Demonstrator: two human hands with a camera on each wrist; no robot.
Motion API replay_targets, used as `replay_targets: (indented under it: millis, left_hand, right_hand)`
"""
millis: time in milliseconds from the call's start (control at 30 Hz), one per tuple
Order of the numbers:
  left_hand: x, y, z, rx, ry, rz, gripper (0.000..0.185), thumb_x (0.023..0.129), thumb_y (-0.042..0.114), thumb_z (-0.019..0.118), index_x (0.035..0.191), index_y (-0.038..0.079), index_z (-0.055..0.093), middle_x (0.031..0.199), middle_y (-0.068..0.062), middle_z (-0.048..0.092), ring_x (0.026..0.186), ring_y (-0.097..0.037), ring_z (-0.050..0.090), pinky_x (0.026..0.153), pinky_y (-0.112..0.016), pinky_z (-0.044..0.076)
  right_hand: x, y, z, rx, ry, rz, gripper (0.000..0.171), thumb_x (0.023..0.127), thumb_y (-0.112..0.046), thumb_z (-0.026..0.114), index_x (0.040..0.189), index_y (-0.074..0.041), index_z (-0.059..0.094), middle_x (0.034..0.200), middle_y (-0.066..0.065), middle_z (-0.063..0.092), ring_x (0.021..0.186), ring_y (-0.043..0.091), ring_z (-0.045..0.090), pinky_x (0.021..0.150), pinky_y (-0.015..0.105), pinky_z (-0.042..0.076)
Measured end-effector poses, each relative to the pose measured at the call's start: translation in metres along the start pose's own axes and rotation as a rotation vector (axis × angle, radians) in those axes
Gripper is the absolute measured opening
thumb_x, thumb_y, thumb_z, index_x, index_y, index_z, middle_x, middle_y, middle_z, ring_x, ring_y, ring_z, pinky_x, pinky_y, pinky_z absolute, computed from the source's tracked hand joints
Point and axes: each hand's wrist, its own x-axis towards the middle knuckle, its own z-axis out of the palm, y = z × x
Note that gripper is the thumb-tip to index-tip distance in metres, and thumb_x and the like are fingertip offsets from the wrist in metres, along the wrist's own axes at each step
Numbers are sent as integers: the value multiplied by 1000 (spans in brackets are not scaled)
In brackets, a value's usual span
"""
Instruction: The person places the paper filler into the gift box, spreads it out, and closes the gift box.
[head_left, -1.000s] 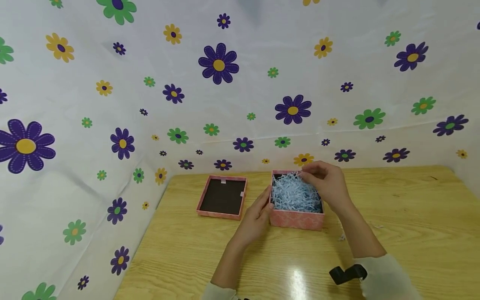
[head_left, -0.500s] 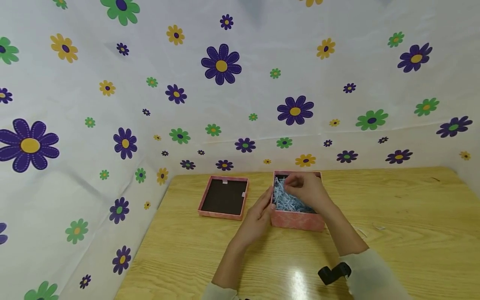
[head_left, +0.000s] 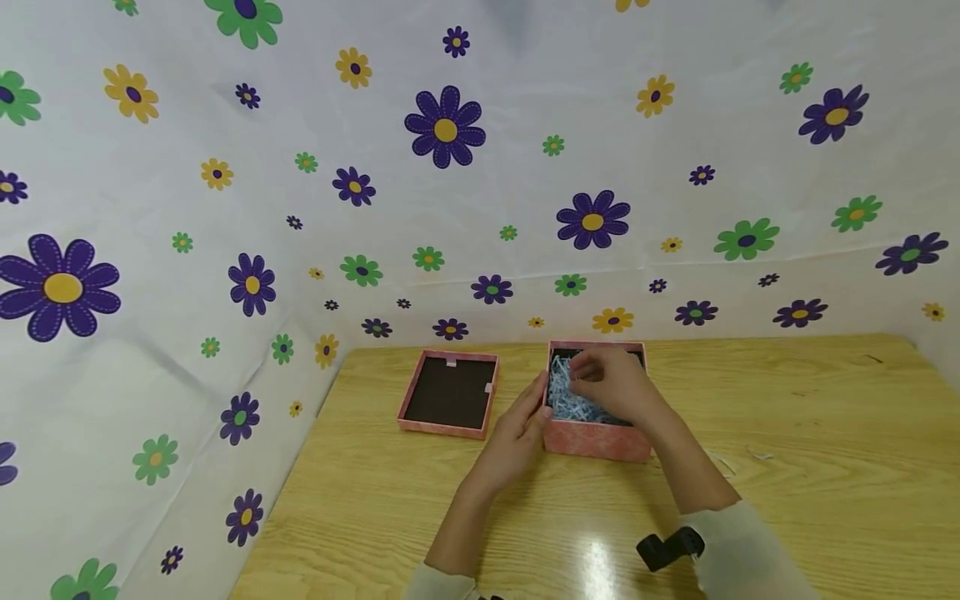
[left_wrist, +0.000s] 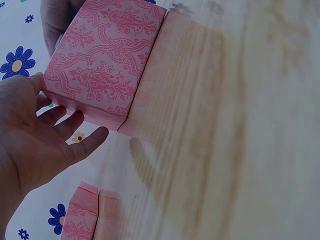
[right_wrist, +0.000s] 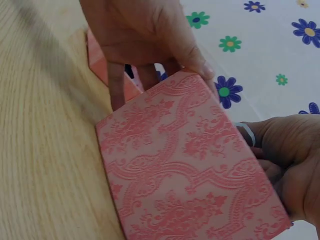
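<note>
Your wooden table (head_left: 787, 433) fills the lower half of the head view, glossy and grained. At centre stands the square pink box (head_left: 596, 440), patterned card, already uncovered; its lid (head_left: 447, 395) lies upside down, just left, dark inside. Pale blue shredded paper (head_left: 564, 398) fills the box, crinkly and loose, with stray strips on the table at the right. Your left hand (head_left: 517, 435) rests straight-fingered against the box's left wall. Your right hand (head_left: 615, 383) reaches into the shreds, fingers curled; I cannot tell whether it grips any.
</note>
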Motion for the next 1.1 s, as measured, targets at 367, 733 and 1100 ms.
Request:
replay_targets:
  millis: [367, 733, 1100]
  left_hand:
    - [0, 0, -3, -5, -4, 1, 59, 116, 29, 43, 171, 25, 22, 174, 9, 23, 160, -15, 21, 128, -46, 25]
    - [1, 1, -2, 7, -4, 8, 58, 116, 28, 43, 170, 26, 24, 175, 4, 25, 161, -17, 22, 128, -48, 24]
    - [2, -3, 0, 13, 1, 3, 57, 116, 26, 42, 170, 26, 24, 174, 7, 25, 160, -17, 23, 128, -47, 25]
  right_hand:
    - [-5, -5, -17, 60, -31, -152, 31, 94, -4, 80, 124, -1, 73, 115, 12, 76, 108, 31, 73, 98, 52, 59]
    - [1, 2, -14, -207, -320, -200, 37, 91, -5, 83, 128, -8, 75, 125, 7, 75, 117, 29, 69, 103, 52, 56]
    - [0, -1, -8, -273, -308, -175, 39, 92, 0, 80, 130, -5, 73, 126, 10, 74, 119, 32, 68, 104, 54, 55]
